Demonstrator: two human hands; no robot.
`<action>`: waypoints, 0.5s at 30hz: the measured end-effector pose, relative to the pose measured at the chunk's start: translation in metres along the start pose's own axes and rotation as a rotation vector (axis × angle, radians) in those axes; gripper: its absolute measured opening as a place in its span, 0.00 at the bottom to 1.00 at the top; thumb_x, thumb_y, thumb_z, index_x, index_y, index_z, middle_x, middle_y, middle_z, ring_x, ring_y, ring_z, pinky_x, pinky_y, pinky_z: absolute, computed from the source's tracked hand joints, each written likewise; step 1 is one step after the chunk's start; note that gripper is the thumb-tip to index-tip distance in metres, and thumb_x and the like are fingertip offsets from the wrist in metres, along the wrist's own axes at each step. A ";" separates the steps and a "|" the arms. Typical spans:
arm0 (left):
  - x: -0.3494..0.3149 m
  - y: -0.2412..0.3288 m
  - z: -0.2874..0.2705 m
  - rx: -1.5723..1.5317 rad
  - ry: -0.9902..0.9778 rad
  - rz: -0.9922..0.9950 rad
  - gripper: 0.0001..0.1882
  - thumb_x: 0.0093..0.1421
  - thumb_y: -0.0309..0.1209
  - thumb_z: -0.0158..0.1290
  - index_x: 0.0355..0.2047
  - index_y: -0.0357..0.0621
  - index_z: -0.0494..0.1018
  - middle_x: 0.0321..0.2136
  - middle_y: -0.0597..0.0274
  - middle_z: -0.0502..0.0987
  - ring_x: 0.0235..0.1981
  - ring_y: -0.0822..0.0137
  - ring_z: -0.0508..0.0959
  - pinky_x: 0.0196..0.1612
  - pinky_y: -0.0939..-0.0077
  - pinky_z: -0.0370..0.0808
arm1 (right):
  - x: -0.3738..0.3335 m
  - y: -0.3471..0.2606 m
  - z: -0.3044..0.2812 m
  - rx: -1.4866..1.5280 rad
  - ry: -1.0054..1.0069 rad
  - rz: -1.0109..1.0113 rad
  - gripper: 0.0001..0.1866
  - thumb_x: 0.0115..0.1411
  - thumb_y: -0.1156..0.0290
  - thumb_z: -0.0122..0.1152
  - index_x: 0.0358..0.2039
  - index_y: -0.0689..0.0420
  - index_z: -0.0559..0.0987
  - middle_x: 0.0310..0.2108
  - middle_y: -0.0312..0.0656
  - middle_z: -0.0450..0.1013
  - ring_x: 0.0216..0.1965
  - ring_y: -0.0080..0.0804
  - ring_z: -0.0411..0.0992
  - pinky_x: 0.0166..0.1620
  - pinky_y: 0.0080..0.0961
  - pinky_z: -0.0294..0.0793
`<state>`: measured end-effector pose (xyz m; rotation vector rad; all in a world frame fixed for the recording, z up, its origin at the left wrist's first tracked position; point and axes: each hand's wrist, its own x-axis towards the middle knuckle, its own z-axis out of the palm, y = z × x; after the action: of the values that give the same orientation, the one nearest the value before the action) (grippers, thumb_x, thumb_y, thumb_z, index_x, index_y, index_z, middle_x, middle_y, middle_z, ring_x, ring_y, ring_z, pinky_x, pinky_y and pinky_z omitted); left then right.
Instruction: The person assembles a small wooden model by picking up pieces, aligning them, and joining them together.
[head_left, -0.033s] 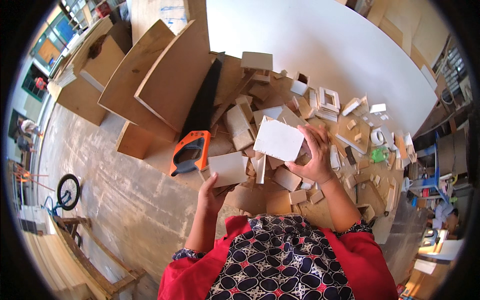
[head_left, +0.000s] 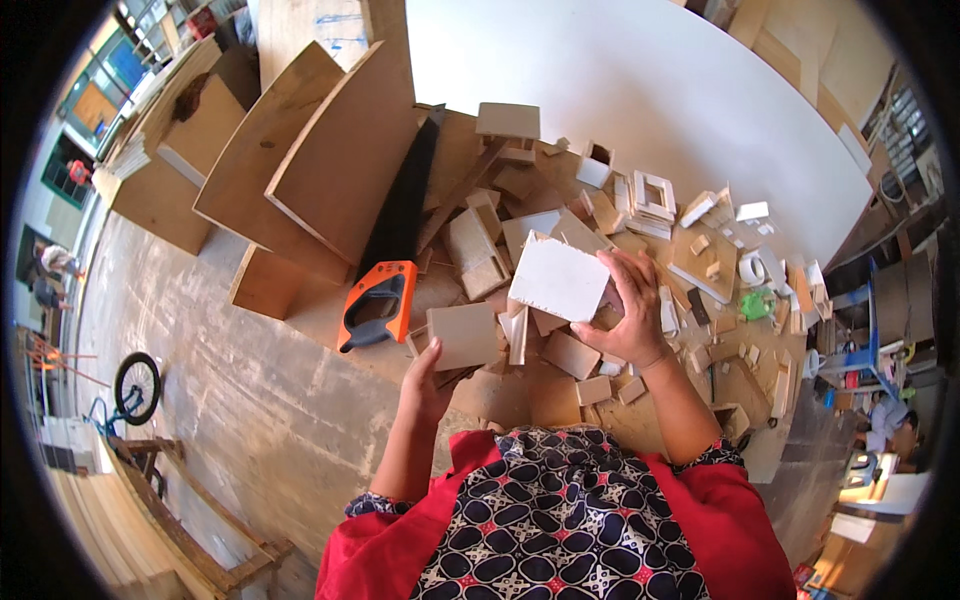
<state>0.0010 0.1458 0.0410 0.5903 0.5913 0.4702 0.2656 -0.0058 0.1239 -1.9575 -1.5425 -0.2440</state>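
Note:
My left hand (head_left: 428,392) grips a beige-faced wooden block (head_left: 462,337) by its near left corner, thumb on top and the other fingers mostly hidden beneath. To its right, my right hand (head_left: 632,312) holds a white-faced square block (head_left: 560,278) by its right side, thumb at the near corner and fingers along the far one. A small gap separates the two blocks. Left of them lies a handsaw (head_left: 378,308) with an orange and black handle, its dark blade pointing away from me. Wood offcuts (head_left: 572,355) are heaped below and behind both blocks.
Large plywood panels (head_left: 325,160) stand at the far left. A big white board (head_left: 640,90) rises behind the offcuts. A white tape roll (head_left: 752,268) and a green crumpled piece (head_left: 757,303) lie to the right. A bicycle wheel (head_left: 137,387) and a wooden frame (head_left: 200,490) are at the left.
The block in my left hand has shifted slightly right and turned a little. My right hand and its block stay almost in place. The whole view has moved very slightly.

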 end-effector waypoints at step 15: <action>0.060 -0.004 0.044 0.247 -0.187 0.109 0.33 0.66 0.57 0.34 0.56 0.40 0.65 0.47 0.53 0.76 0.44 0.59 0.78 0.43 0.70 0.74 | -0.081 0.022 -0.042 -0.067 0.153 0.277 0.47 0.37 0.63 0.72 0.60 0.60 0.63 0.51 0.54 0.69 0.51 0.53 0.67 0.56 0.44 0.63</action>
<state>0.0741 0.1602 0.0460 0.8950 0.4424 0.4411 0.2717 -0.0980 0.1086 -2.1239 -1.1648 -0.3230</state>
